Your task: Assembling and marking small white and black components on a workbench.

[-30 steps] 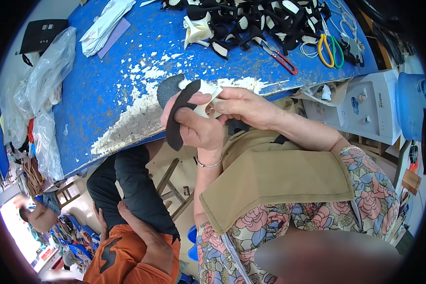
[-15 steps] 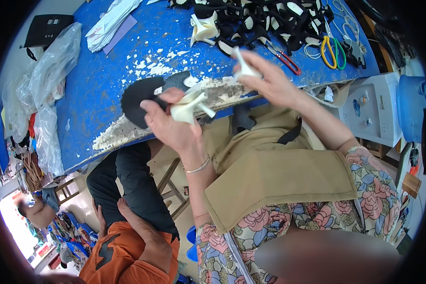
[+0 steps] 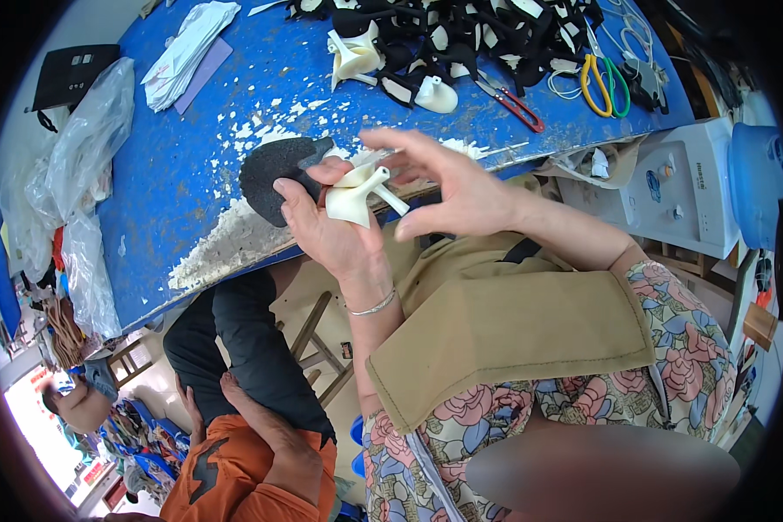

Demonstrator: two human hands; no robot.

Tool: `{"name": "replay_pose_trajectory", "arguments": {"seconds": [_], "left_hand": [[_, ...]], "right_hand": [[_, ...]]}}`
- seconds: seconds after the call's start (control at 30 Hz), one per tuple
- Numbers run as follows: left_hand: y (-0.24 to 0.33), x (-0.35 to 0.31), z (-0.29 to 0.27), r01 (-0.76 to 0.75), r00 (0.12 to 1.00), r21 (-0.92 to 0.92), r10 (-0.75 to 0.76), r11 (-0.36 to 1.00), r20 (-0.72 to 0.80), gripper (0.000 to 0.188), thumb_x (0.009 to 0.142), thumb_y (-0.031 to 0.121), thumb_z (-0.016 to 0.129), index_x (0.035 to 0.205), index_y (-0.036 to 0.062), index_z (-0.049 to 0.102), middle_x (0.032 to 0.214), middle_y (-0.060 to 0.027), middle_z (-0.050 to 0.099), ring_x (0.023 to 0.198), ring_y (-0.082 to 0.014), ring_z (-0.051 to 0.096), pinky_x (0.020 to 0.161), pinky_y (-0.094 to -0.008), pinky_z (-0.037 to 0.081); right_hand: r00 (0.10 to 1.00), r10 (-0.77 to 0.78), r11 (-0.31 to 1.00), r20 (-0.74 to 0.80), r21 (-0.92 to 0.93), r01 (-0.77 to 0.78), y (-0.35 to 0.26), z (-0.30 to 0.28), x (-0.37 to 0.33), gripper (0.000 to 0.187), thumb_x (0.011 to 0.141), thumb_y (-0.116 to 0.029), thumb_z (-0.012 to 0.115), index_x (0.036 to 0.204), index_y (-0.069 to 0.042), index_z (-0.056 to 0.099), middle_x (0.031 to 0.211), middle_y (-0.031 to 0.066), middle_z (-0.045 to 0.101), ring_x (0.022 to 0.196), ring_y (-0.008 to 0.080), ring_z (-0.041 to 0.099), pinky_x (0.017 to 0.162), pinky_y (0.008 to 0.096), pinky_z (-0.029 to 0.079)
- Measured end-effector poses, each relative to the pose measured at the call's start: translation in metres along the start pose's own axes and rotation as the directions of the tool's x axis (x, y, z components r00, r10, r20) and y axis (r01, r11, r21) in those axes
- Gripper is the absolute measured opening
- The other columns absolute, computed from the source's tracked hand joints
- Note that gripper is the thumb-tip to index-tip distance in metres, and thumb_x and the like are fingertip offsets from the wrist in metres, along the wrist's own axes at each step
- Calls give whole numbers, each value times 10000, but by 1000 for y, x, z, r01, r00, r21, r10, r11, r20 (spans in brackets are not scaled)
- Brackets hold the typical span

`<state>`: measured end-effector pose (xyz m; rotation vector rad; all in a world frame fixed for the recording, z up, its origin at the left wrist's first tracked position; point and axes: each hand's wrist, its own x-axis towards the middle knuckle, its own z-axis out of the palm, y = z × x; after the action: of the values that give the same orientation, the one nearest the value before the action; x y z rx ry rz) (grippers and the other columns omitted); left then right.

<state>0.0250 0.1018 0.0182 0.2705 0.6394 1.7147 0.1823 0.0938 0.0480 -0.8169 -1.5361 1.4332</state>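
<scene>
My left hand (image 3: 335,235) is closed around cream-coloured, funnel-shaped pieces (image 3: 350,207) with short stems; they overlap, so I cannot tell how many. My right hand (image 3: 452,183) is just to the right, fingers and thumb spread around the stems, with no grip on them that I can see. A rough black rounded pad (image 3: 270,178) with a greyish end sits against my left fingers and thumb, above the table edge. Whether those fingers also hold it, I cannot tell. A single cream piece (image 3: 437,96) lies on the blue table (image 3: 183,165), beyond my right hand.
Black pieces with pale patches (image 3: 513,39) are heaped at the far side, beside more cream pieces (image 3: 354,59). Red-handled scissors (image 3: 522,111) and yellow-and-green-handled scissors (image 3: 605,91) lie right of them. White flakes (image 3: 226,239) litter the near edge. A person in orange (image 3: 244,470) sits at my left.
The cream piece that was in my right hand now lies on the table. My right hand has come back toward my left hand, which still holds the cream pieces. The view has shifted slightly.
</scene>
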Motion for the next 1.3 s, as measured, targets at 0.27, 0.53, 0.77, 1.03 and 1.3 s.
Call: {"name": "replay_pose_trajectory", "arguments": {"seconds": [0.27,0.53,0.77,1.03,1.3], "left_hand": [[-2,-12,18,-54,994,166,68,985,-83,424,962,373,406,849,-31,464,888,-217,577,832,-262,592,716,-384,536],[-9,-6,25,-113,992,105,118,988,-46,464,962,418,355,1003,-31,463,1128,-231,537,1118,-286,518,999,-457,395],[1,-7,20,17,998,-207,-3,978,65,508,963,422,326,1164,-33,433,1169,-163,521,1180,-289,466,1065,-443,319],[-1,-18,35,-125,975,304,174,944,-140,473,971,401,368,1009,-52,495,1020,-148,562,944,-236,587,797,-364,503],[-12,-20,35,-273,912,615,402,740,-79,531,982,401,320,819,-69,508,746,-209,624,652,-240,633,627,-335,546]], "right_hand": [[990,-139,933,-5,-336,129,17,5,-1,657,713,-157,734,1278,-16,430,1121,140,534,931,221,590,820,333,489],[997,-58,985,-42,-168,50,5,7,-4,647,732,-49,712,1304,-17,411,1248,119,457,1134,215,492,966,350,429],[989,-82,997,-126,-11,81,24,8,-2,629,688,-101,756,1239,-38,461,1175,101,475,963,168,553,878,297,460],[953,-291,906,-88,-346,245,20,11,-7,644,690,-67,758,1244,-25,433,1272,145,409,1098,233,498,886,330,476],[917,-376,847,-134,-452,281,6,26,-16,613,625,38,697,1196,-23,481,1201,178,451,1085,336,489,884,376,451]]}}
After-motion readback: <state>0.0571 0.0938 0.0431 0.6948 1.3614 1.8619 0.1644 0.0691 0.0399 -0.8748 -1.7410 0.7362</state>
